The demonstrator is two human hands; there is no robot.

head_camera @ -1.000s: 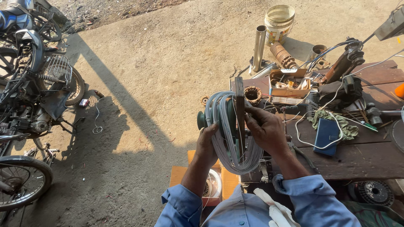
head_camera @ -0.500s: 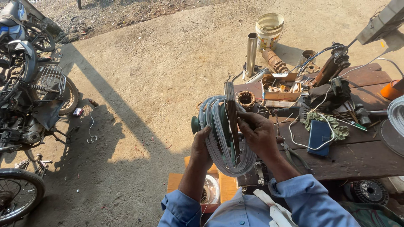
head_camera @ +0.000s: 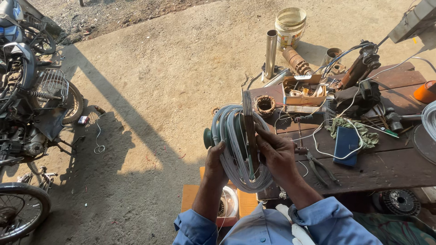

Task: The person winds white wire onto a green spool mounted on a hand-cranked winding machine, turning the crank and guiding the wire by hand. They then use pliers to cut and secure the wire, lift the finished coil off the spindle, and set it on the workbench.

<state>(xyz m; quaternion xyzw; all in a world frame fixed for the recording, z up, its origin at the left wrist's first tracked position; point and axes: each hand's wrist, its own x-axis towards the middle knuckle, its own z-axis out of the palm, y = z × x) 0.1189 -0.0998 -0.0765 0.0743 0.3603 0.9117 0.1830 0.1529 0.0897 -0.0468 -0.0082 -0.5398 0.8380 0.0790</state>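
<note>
Head view, both hands (head_camera: 277, 156) gripping wire coil (head_camera: 231, 149), former's far side hidden

Both forearms rise from blue sleeves at the bottom edge, bare from the cuffs up, and lean inward toward each other. The left hand (head_camera: 216, 164) is raised with its back to the camera, fingers curled forward in a closed grip. The right hand (head_camera: 278, 154) sits beside it at about the same height, palm turned left, fingers bent and pressing, thumb hidden.
</note>
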